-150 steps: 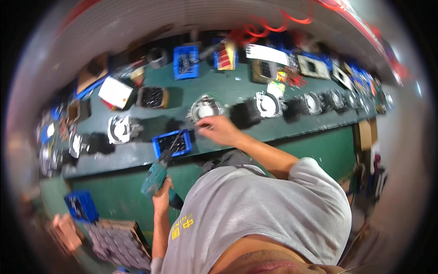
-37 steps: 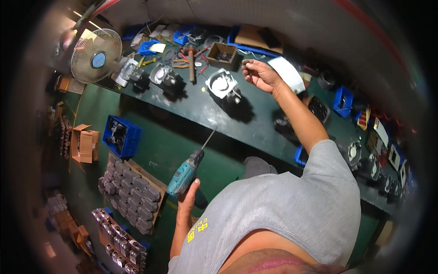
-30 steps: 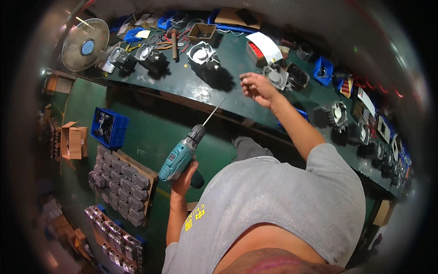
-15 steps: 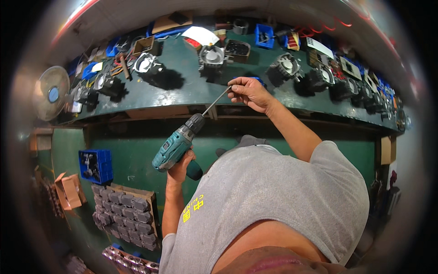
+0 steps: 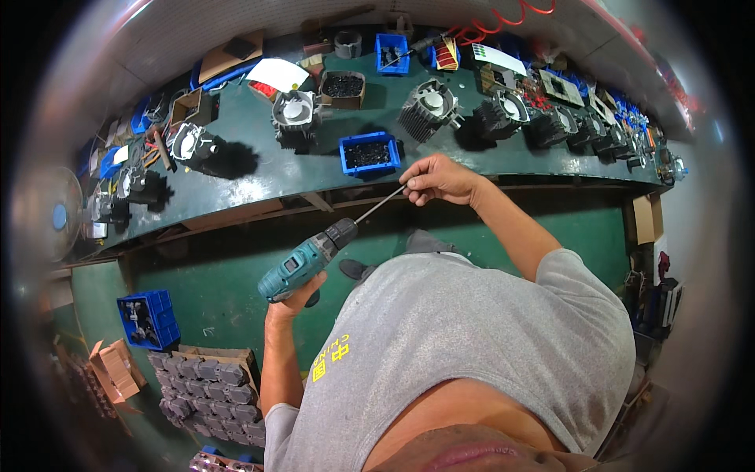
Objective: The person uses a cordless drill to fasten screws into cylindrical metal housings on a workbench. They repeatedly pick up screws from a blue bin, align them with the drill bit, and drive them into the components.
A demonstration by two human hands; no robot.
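My left hand (image 5: 301, 294) is wrapped round the grip of a teal and black cordless drill (image 5: 292, 267), held in front of my body below the bench edge. A long thin driver bit (image 5: 379, 204) points from its chuck up and to the right. At the bit's far end, my right hand (image 5: 442, 181) pinches the tip between thumb and fingers. Whether a small screw sits there too is hidden by the fingers. Just beyond that hand, a blue bin (image 5: 370, 168) of small black parts stands at the bench's near edge.
Several grey finned metal housings (image 5: 429, 110) line the green bench (image 5: 259, 169). A cardboard box of black parts (image 5: 343, 101) and a smaller blue bin (image 5: 392, 68) stand farther back. A red coiled hose (image 5: 503, 22) hangs behind. On the floor lie stacked grey castings (image 5: 206, 391) and a blue crate (image 5: 149, 319).
The view has shifted, so the bench things appear farther left. My right hand sits lower in the picture, uncovering the blue bin. Drill and bit stay in my hands.
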